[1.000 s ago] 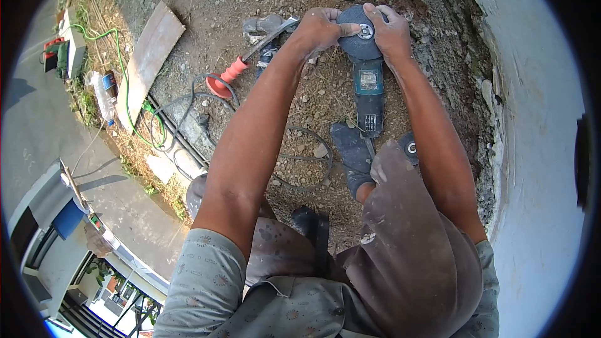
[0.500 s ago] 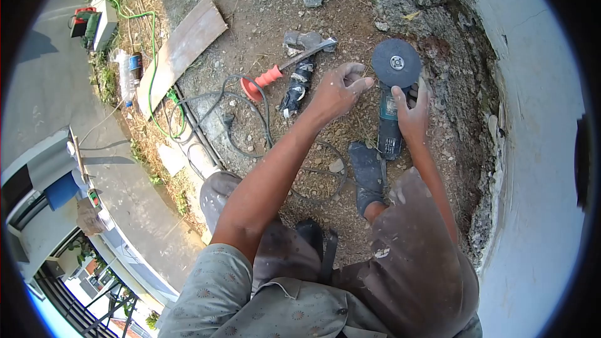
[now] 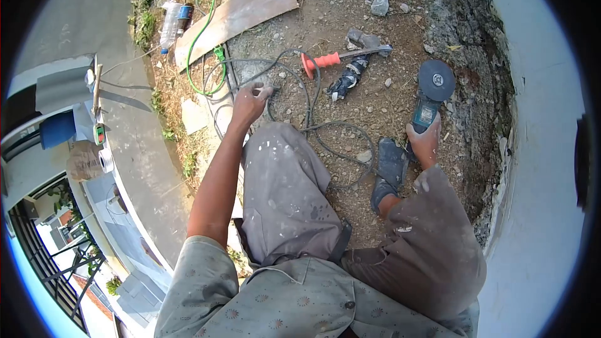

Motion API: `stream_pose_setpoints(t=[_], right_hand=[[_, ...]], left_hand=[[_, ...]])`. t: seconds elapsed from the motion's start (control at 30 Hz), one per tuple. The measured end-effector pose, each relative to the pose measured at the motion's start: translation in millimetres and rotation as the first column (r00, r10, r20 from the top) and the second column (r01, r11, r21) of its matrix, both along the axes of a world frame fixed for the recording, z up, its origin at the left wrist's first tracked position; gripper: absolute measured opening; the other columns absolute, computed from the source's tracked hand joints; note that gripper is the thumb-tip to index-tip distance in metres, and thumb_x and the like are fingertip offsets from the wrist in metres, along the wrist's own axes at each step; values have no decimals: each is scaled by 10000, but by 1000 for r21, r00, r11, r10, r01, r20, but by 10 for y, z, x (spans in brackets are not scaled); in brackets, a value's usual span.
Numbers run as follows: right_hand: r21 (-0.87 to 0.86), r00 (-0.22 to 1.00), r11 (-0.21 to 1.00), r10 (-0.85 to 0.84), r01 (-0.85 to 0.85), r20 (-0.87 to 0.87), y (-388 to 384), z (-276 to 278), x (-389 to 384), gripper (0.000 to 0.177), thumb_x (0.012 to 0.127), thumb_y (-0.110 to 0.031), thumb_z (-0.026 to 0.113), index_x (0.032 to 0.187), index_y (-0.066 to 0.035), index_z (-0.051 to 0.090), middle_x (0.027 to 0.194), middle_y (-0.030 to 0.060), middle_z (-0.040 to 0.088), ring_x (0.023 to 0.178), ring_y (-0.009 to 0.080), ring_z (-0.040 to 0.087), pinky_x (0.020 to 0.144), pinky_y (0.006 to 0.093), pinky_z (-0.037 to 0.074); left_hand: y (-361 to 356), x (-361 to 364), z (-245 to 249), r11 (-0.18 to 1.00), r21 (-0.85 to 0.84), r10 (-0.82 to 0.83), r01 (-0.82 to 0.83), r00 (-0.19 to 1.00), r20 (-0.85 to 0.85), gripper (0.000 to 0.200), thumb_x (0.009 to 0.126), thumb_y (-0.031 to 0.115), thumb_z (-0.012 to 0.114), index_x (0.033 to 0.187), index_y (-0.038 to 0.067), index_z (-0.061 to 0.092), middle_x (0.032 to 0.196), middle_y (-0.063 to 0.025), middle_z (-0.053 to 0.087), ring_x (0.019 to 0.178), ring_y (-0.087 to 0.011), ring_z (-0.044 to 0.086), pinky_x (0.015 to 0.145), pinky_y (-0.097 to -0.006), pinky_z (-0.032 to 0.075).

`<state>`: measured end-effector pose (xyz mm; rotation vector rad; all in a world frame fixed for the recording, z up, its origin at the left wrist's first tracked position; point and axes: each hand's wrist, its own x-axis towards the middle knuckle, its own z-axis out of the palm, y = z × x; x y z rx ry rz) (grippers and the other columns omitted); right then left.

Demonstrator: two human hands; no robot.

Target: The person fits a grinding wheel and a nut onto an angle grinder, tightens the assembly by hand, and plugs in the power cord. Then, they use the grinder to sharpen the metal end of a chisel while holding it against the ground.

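My right hand (image 3: 427,141) is wrapped round the body of an angle grinder (image 3: 426,112), which has a dark disc (image 3: 436,80) facing up at its far end. Over the looped cable on the left, my left hand (image 3: 249,105) has its fingers curled, with a dark plug (image 3: 275,90) at the fingertips. How firmly they grip it is hard to see. A chisel with a red hand guard (image 3: 325,61) lies between my hands, its shaft across a hammer-like tool whose handle is wrapped in black (image 3: 348,79).
A dark cable (image 3: 341,124) loops over the gravel beside my shoe (image 3: 392,166). Further left are a wooden board (image 3: 241,15), a green cord (image 3: 201,34) and a plastic bottle (image 3: 169,28). A white wall (image 3: 538,150) rises on the right.
My left hand has moved away from the grinder, left to the plug. My right hand now holds the grinder lower on its body. The view has shifted left.
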<state>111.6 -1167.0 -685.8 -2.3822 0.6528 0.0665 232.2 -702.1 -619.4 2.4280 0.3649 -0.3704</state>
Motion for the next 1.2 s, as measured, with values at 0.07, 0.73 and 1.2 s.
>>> stream_pose_setpoints(t=[0.07, 0.73, 1.2], right_hand=[[16, 1000, 1000, 22, -21, -17, -26, 28, -6, 1008, 752, -321, 817, 1513, 32, 258, 1324, 272, 494, 1206, 428, 517, 1038, 490, 412], [988, 993, 151, -104, -41, 57, 945, 1190, 946, 249, 1068, -258, 529, 1204, -51, 505, 886, 27, 557, 679, 98, 543, 555, 246, 481], [389, 706, 598, 661, -701, 256, 1647, 980, 791, 355, 970, -252, 659, 1246, -28, 673, 796, 87, 674, 711, 217, 639, 676, 357, 498]], left_hand=[[-97, -26, -154, 993, 34, -117, 116, 993, 11, 382, 862, 284, 756, 1060, -39, 706, 943, -247, 724, 868, -343, 712, 775, -415, 529], [203, -222, 531, 897, -431, 91, -99, 995, -40, 454, 927, 279, 735, 1239, -39, 646, 1046, -114, 732, 962, -173, 688, 872, -334, 537], [531, -577, 288, 374, -733, 300, -568, 822, -484, 255, 1050, 246, 553, 1159, 22, 608, 902, -69, 686, 737, -147, 670, 615, -272, 589]])
